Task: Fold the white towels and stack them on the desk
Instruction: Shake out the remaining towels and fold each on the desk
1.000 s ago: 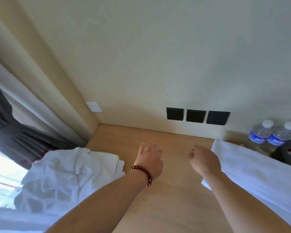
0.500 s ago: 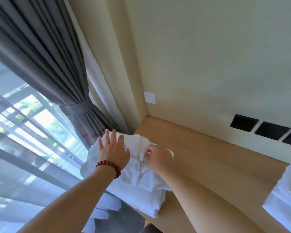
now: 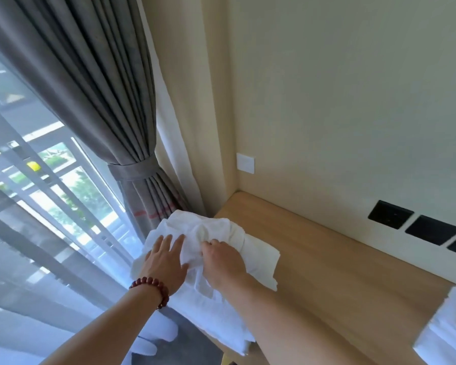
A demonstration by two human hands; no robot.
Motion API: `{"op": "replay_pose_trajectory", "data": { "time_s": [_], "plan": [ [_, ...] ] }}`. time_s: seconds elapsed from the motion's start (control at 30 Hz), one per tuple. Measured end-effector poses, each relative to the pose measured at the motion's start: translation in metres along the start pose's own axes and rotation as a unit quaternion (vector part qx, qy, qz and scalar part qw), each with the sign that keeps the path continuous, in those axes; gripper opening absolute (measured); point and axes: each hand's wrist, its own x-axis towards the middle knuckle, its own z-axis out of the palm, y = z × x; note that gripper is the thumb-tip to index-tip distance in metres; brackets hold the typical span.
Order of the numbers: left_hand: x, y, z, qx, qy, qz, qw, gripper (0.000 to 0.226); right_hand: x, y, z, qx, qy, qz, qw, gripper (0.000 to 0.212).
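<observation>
Lying in a crumpled heap at lower centre of the frame, the white towels (image 3: 237,248) are found at the left end of the wooden bench (image 3: 340,264), partly overhanging its near edge. The left hand (image 3: 166,262) is laid flat on the heap, fingers straight, nothing grasped. A fold of cloth is pinched by the right hand (image 3: 223,262). If one towel is pulled sharply, the overhanging layers could probably be dragged off onto the floor.

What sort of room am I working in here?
Probably a hotel room: a built-in wooden desk against the wall with black socket panels, a tied-back grey curtain with sheers at a large window, and a pile of white towels.
</observation>
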Motion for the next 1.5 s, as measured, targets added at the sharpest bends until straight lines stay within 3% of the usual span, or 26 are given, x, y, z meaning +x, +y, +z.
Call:
{"op": "replay_pose_trajectory", "data": {
  "time_s": [0.13,0.2,0.33,0.5,0.63,0.9,1.13,1.3,1.4,1.5],
  "plan": [
    [-0.002,0.021,-0.008,-0.007,0.023,0.079,0.997,0.091,0.000,0.006,-0.023,0.047,0.009,0.027,0.998,0.025],
    [-0.004,0.032,-0.011,0.018,0.012,0.120,0.992,0.088,-0.002,0.010,-0.036,0.113,0.009,0.058,0.992,0.018],
    [-0.001,0.056,-0.020,0.021,-0.003,0.144,0.989,0.068,-0.010,0.026,-0.067,0.209,0.027,0.100,0.972,0.013],
    [0.005,0.107,-0.051,-0.101,0.085,0.231,0.964,0.033,-0.024,0.053,-0.112,0.231,0.099,0.126,0.960,0.017],
    [0.000,0.163,-0.085,-0.102,0.083,0.205,0.970,0.016,-0.042,0.076,-0.159,0.271,0.128,0.142,0.943,0.015],
    [-0.014,0.258,-0.144,-0.210,0.021,0.245,0.946,0.033,-0.088,0.139,-0.247,0.240,0.199,0.143,0.939,0.013],
    [-0.035,0.332,-0.181,-0.261,-0.018,0.305,0.916,0.029,-0.145,0.181,-0.307,0.222,0.245,0.160,0.930,0.014],
    [-0.038,0.358,-0.203,-0.340,-0.005,0.305,0.890,0.033,-0.192,0.197,-0.342,0.262,0.251,0.184,0.914,0.040],
    [-0.042,0.372,-0.213,-0.283,0.026,0.341,0.896,0.024,-0.214,0.199,-0.355,0.251,0.196,0.200,0.927,0.042],
    [-0.050,0.385,-0.213,-0.063,0.118,0.407,0.904,0.022,-0.231,0.207,-0.370,0.144,0.129,0.216,0.957,0.031]
  ]
}}
